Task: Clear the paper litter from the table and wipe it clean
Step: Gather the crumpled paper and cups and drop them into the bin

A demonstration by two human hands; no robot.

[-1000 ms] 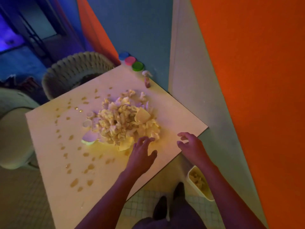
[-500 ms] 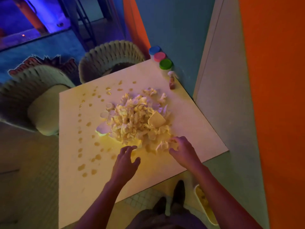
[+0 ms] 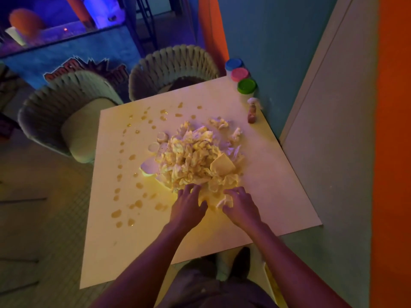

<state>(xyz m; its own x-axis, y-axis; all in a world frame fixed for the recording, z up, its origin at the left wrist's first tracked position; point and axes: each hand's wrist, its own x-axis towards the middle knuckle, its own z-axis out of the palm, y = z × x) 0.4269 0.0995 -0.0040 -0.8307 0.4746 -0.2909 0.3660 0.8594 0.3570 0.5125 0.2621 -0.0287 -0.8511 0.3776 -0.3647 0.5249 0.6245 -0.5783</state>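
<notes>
The left hand [image 3: 188, 206] rests spread-fingered at the near edge of the paper heap [image 3: 195, 162], gripping nothing. The heap lies mid-table [image 3: 278, 196], directly ahead of both hands, roughly round. The right hand [image 3: 241, 207], just beside, seems to pinch a loose scrap [image 3: 226, 201], though dim light blurs it.

Two woven chairs [image 3: 73, 121] behind; three lidded tubs [image 3: 241, 77], small bottle [image 3: 252, 111] at corner.
</notes>
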